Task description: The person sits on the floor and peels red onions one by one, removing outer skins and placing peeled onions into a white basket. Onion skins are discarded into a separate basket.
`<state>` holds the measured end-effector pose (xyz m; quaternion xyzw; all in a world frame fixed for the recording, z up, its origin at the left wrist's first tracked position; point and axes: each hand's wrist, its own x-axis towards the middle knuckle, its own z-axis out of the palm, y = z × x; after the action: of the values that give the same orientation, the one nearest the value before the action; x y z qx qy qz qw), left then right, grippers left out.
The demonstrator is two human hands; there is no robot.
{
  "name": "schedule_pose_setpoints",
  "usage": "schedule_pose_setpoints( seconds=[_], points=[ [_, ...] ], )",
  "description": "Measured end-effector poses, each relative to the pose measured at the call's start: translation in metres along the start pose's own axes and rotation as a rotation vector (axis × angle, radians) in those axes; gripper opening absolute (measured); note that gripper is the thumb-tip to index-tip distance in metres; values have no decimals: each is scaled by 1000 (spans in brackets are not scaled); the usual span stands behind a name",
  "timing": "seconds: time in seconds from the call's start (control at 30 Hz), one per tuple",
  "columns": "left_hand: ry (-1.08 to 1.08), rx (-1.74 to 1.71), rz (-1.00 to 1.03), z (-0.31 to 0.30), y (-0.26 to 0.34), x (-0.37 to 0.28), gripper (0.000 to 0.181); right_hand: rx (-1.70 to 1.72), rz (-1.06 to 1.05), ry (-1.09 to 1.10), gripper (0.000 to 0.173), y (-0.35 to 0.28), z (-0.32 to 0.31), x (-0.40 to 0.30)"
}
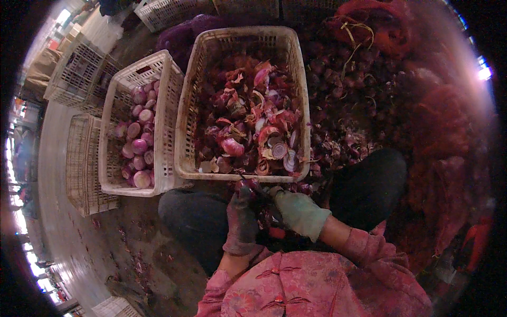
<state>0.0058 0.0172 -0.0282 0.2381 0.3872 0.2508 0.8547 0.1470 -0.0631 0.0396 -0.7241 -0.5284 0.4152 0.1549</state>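
My left hand (241, 224), in a dark, stained work glove, grips a red onion (250, 184) just below the near rim of a peel-filled plastic crate (241, 176). Close on its right, my right hand (301, 212) wears a pale green glove, its fingers curled around a thin dark tool (259, 195). The tool looks like a small knife and reaches toward the onion; shadow and the fingers hide most of it. Inside the crate lie onion skins (237, 103) and cut onion ends (279, 150).
Left of the peel crate stands a white crate (164, 174) holding peeled onions (138, 146). Further left are more slatted crates (83, 158). Unpeeled onions (336, 91) are heaped on the right, beside red mesh sacks (439, 119). My bent knees (190, 214) flank my hands.
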Motion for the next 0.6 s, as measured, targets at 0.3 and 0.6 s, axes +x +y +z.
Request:
schedule_pose_setpoints(
  seconds=[0.3,0.6],
  points=[
    [-80,55,-54,1,6,-6,45,266,-64,52,34,37,27,24],
    [-304,-207,-19,7,19,-29,59,1422,-166,-145,55,22,-2,5]
  ],
)
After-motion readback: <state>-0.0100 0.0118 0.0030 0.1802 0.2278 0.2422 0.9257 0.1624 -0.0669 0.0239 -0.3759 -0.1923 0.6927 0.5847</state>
